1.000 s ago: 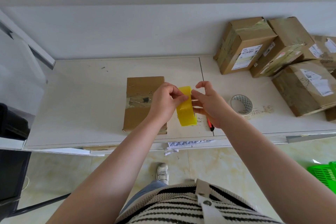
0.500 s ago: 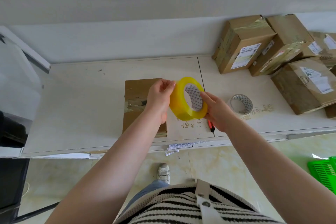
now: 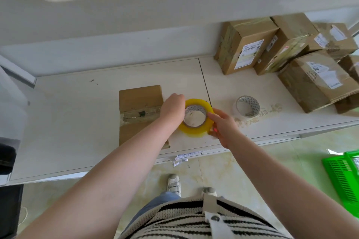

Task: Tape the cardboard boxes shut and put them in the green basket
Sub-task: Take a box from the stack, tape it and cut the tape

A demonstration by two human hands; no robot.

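Tape roll: I have the yellow tape roll [image 3: 196, 118] at the centre of the surface [image 3: 77, 122], lying roughly flat, its open core facing up.
Left hand: my left hand [image 3: 173, 108] sits at the roll's 9 o'clock edge, fingers curled down over the rim; I judge they are gripping it, though the tips are hidden.
Right hand: my right hand [image 3: 221, 124] takes the 3 o'clock side, thumb over the top face, the other fingers hidden round the outer wall.
Box: the cardboard box [image 3: 139, 106] lies just at 9 o'clock of the roll, old tape across its seam.
Basket: the green basket [image 3: 345, 178] stands on the floor at 4 o'clock, well apart.
Handling: I judge the roll light, stiff and slick; best held by rim and core. The box looks light and stiff; grip opposite sides.
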